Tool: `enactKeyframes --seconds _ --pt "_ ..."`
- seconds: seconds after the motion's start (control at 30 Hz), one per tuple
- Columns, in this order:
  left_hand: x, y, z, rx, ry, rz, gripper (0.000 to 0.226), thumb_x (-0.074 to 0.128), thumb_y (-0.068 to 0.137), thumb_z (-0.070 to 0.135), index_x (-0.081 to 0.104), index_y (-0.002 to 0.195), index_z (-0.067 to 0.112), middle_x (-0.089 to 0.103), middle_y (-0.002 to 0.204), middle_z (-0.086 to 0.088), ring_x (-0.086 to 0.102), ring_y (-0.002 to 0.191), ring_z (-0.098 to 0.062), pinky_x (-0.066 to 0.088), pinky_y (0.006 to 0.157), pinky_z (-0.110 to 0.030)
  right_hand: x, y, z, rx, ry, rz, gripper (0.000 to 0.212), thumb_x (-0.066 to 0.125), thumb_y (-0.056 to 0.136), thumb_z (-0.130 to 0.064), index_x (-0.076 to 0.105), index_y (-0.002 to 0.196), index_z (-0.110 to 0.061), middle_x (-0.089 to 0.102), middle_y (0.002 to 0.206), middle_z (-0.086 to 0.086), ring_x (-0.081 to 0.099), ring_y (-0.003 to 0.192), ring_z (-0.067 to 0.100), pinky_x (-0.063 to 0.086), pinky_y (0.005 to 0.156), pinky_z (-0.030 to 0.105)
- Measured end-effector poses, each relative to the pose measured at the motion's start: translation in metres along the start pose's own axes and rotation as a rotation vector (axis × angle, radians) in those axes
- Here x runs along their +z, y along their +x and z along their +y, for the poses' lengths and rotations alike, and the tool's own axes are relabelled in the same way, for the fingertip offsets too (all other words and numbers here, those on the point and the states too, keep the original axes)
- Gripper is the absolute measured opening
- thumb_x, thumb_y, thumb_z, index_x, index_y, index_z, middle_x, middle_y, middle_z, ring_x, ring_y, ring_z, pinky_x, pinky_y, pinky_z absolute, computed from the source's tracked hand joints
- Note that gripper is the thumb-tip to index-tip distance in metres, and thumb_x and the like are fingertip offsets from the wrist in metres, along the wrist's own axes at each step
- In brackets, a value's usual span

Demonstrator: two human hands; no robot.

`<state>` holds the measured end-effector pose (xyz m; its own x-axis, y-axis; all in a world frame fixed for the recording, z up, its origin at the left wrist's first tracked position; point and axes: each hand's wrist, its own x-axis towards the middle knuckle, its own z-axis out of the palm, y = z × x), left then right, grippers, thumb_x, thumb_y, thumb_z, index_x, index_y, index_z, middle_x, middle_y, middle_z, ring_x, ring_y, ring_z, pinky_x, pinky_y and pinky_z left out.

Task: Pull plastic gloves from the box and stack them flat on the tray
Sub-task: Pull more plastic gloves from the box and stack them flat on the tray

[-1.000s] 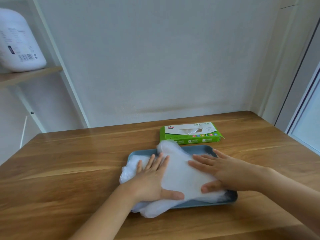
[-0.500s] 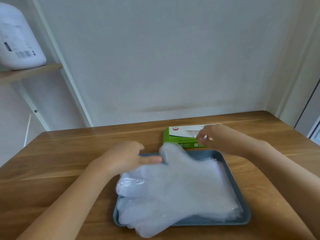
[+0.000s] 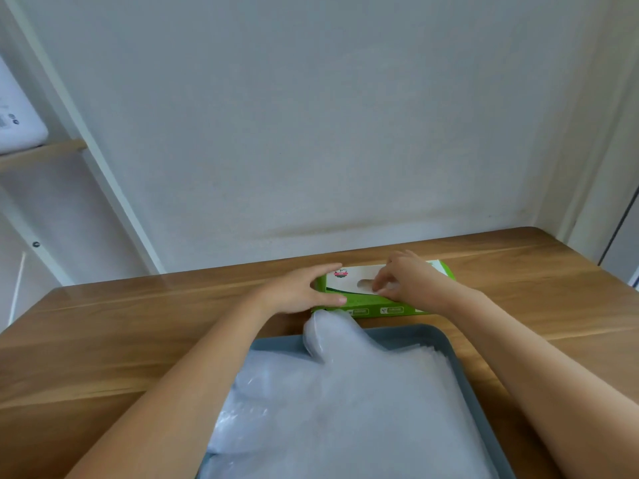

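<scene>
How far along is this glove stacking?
Done: a thick pile of gloves lies on the tray. In hand: left hand holds the green box while right hand pinches the next glove at its opening. Left: pulling it out, laying it flat; how many remain is hidden.

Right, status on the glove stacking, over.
Left hand grips box end; right hand pinches a glove at the slot. Glove stack flat on tray. Nothing in the way.
</scene>
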<state>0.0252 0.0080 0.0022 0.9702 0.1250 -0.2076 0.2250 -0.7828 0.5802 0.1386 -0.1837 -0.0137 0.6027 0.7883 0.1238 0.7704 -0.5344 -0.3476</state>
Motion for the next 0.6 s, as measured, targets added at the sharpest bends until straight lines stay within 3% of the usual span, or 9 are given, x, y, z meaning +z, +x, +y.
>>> enactKeyframes --seconds 0.13,0.33,0.4,0.47,0.6 --pt "0.006 0.006 -0.008 0.05 -0.05 -0.076 0.068 0.063 0.091 0.038 0.028 0.15 0.036 0.03 0.149 0.027 0.021 0.136 0.004 0.017 0.107 -0.016 0.0 0.002 0.001 -0.028 -0.024 -0.025 0.018 0.055 0.092 -0.017 0.073 0.095 -0.016 0.04 0.075 -0.015 0.036 0.09 0.01 0.028 0.073 0.022" --pt "0.01 0.013 -0.017 0.042 -0.102 -0.05 0.07 0.066 0.086 0.045 0.032 0.147 0.041 0.029 0.154 0.018 0.019 0.142 -0.003 0.016 0.115 -0.024 -0.004 -0.002 0.009 0.01 0.12 -0.068 0.016 0.06 0.09 -0.018 0.059 0.075 -0.023 0.051 0.077 -0.01 0.047 0.074 0.01 0.034 0.058 0.014" --pt "0.01 0.014 -0.019 0.036 -0.092 -0.059 0.073 0.066 0.081 0.051 0.032 0.146 0.044 0.028 0.155 0.016 0.019 0.144 -0.005 0.016 0.118 -0.028 -0.011 -0.004 0.011 0.038 0.224 -0.065 0.017 0.062 0.091 -0.021 0.058 0.074 -0.023 0.058 0.077 -0.004 0.051 0.07 0.012 0.04 0.062 0.022" --pt "0.009 0.015 -0.018 0.03 -0.083 -0.07 0.072 0.066 0.083 0.05 0.03 0.146 0.046 0.027 0.156 0.016 0.019 0.144 -0.007 0.017 0.118 -0.029 -0.019 -0.006 0.013 0.045 0.305 -0.031 0.014 0.06 0.092 -0.022 0.059 0.078 -0.025 0.064 0.087 -0.001 0.058 0.079 0.016 0.046 0.072 0.027" --pt "0.009 0.017 -0.018 0.029 -0.073 -0.083 0.07 0.065 0.086 0.046 0.029 0.146 0.045 0.026 0.156 0.015 0.019 0.144 -0.008 0.017 0.118 -0.03 -0.016 -0.008 0.014 0.024 0.32 0.056 0.009 0.068 0.085 -0.023 0.068 0.08 -0.031 0.062 0.091 -0.007 0.056 0.086 0.011 0.045 0.076 0.022"
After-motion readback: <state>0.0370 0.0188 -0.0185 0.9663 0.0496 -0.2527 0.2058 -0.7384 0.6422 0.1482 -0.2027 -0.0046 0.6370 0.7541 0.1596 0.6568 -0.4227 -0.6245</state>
